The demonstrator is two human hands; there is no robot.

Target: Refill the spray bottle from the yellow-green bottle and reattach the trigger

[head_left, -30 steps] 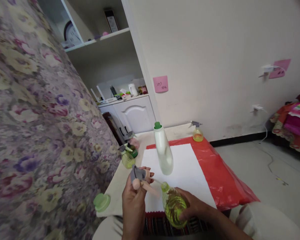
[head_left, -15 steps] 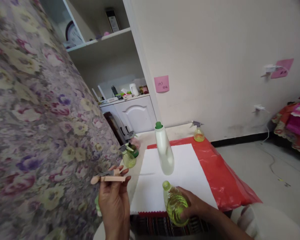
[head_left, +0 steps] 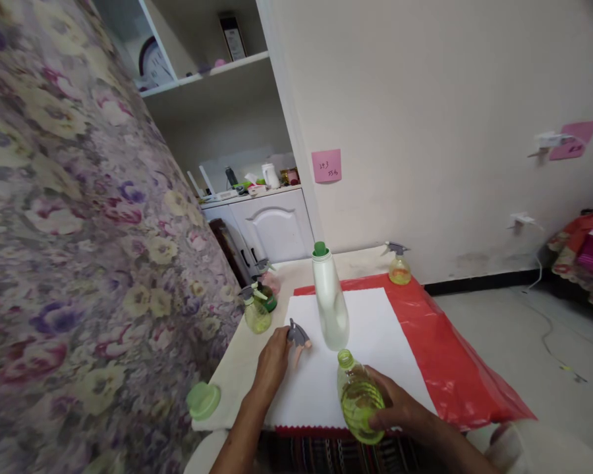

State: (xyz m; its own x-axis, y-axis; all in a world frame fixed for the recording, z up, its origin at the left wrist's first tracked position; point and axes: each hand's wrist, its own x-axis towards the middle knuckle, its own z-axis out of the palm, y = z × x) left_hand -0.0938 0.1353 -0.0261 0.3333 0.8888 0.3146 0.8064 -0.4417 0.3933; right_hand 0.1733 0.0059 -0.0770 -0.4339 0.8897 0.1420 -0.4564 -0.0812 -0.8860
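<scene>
My left hand is closed on a grey and peach trigger sprayer head, over the left part of a white sheet. Whether the sprayer head touches the sheet I cannot tell. My right hand is wrapped round a translucent yellow-green bottle near the front edge of the sheet. Its neck is uncapped, it leans to the left and liquid shows inside. Just behind it stands a tall pale green jug with a darker green piece at its mouth.
A yellow-green spray bottle and a dark green one stand at the table's left edge. Another spray bottle is at the back right on red plastic. A light green cap lies front left. A floral curtain borders the left side.
My left hand has turned over and moved right and forward, carrying the sprayer head over the sheet. The light green cap has come into fuller view. My right hand still holds the bottle.
</scene>
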